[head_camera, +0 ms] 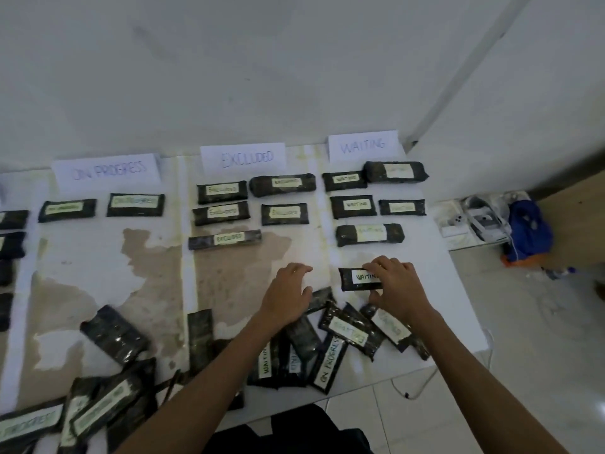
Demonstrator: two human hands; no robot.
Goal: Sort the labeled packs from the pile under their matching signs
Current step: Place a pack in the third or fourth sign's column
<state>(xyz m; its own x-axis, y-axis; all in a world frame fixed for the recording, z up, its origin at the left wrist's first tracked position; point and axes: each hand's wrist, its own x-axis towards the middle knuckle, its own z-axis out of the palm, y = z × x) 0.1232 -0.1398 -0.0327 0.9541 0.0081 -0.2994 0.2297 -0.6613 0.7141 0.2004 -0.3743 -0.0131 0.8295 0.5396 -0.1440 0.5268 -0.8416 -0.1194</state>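
My right hand (397, 290) pinches a dark pack labeled WAITING (355, 278) between fingers and thumb, low in the column under the WAITING sign (362, 145). Several WAITING packs (370, 234) lie above it. My left hand (288, 291) rests with relaxed fingers on the table just above the pile (330, 342) of mixed packs at the near edge. The EXCLUDED sign (243, 157) has several packs (224, 239) under it. Below the ON PROGRESS sign (106, 170) lie two packs (135, 204).
More loose packs (111, 335) are scattered along the near left of the white table (98, 257). Dark packs (11, 239) line the far left edge. Right of the table, shoes and a blue bag (527, 229) lie on the floor. A cable (412, 388) hangs off the near edge.
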